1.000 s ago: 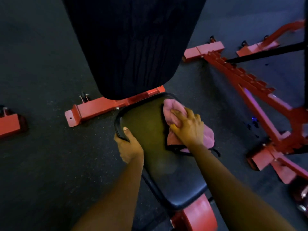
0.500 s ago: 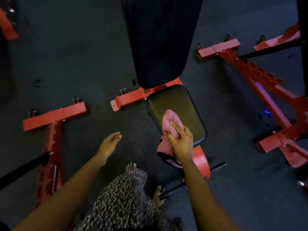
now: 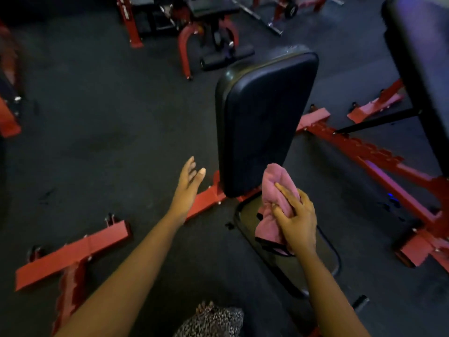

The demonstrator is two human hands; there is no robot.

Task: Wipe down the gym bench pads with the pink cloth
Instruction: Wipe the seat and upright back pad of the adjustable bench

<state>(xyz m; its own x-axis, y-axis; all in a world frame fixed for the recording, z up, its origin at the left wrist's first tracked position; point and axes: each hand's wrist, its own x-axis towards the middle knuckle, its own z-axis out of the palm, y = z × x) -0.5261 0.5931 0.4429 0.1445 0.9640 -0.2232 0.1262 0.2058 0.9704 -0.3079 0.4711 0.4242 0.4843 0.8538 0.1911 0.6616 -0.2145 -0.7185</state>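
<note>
While right hand (image 3: 295, 221) lifted pink cloth (image 3: 274, 203), left hand (image 3: 188, 184) perhaps rose

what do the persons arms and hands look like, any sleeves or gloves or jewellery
Both arms are bare to the frame edge, with no sleeves showing. The left hand and right hand wear no gloves; no watch or bracelet shows. Rings cannot be told in the blur.

Right hand (image 3: 297, 220) gripping pink cloth (image 3: 274, 198) at back pad (image 3: 262, 122), left hand (image 3: 188, 184) spread empty
</note>
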